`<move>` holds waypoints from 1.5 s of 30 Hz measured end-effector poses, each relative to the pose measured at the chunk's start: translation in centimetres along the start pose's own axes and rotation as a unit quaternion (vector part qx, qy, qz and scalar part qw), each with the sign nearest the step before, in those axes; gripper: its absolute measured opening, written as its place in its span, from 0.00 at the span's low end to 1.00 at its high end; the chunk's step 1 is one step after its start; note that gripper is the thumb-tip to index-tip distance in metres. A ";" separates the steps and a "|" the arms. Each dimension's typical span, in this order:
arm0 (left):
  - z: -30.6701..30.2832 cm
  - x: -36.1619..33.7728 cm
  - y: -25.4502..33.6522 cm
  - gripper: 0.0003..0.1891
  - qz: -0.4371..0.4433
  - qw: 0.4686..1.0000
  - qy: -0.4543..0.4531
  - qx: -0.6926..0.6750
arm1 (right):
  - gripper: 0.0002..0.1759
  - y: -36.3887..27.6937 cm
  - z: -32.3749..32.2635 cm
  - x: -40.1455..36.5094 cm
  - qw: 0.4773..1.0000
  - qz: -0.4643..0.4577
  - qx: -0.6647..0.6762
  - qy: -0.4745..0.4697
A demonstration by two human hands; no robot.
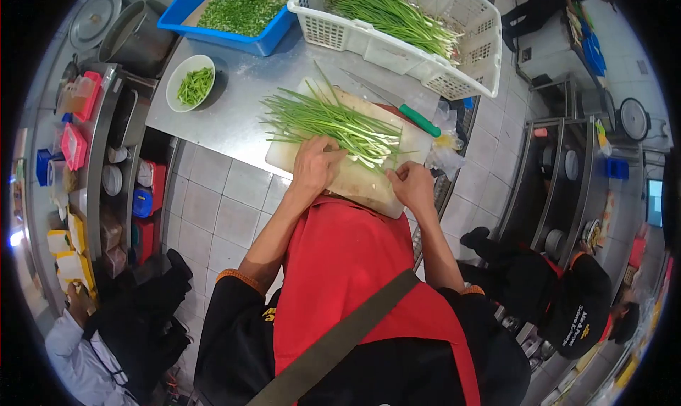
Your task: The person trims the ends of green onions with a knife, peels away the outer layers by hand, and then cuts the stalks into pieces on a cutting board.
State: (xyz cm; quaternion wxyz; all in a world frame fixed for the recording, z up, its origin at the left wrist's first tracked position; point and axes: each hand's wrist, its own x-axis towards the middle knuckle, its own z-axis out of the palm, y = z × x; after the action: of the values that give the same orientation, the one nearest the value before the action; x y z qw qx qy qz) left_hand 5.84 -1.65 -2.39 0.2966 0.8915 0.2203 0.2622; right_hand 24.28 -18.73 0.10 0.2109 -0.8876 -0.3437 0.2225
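Note:
A bunch of green onions [333, 126] lies across the cutting board [358, 182], with leafy tops to the left and white ends to the right. My left hand [317, 166] is at the near edge of the bunch, its fingers curled against the stalks. Close to the white ends, my right hand [413, 186] has thumb and fingers pinched together; whatever is between them is too small to make out. Beyond the board lies a knife [418, 119] with a green handle, its blade pointing away to the left.
A white crate [397, 55] of whole green onions and a blue tray [223, 39] of chopped greens stand at the far side of the metal table [206, 129]. Left of the board sits a white bowl [174, 94] with cut green pieces. Co-workers [578, 292] are at both sides.

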 end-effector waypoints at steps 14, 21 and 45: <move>1.8 -0.8 1.2 0.14 0.065 0.997 -0.011 0.050 | 0.09 -3.1 -6.1 1.6 0.980 -0.087 0.118 0.134; 0.1 -1.0 2.0 0.14 0.039 0.998 -0.030 0.039 | 0.10 -2.1 -4.7 4.7 0.955 -0.282 0.010 0.095; -0.8 -0.3 2.7 0.10 -0.076 0.996 -0.033 -0.021 | 0.35 -7.2 -4.1 8.8 0.959 -0.282 0.029 -0.015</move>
State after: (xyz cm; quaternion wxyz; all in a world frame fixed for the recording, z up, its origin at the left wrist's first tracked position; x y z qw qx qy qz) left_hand 5.79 -3.47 -0.17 0.3420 0.8735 0.2723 0.2141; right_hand 28.60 -8.60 5.08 0.2858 -0.7446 -0.5766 0.1772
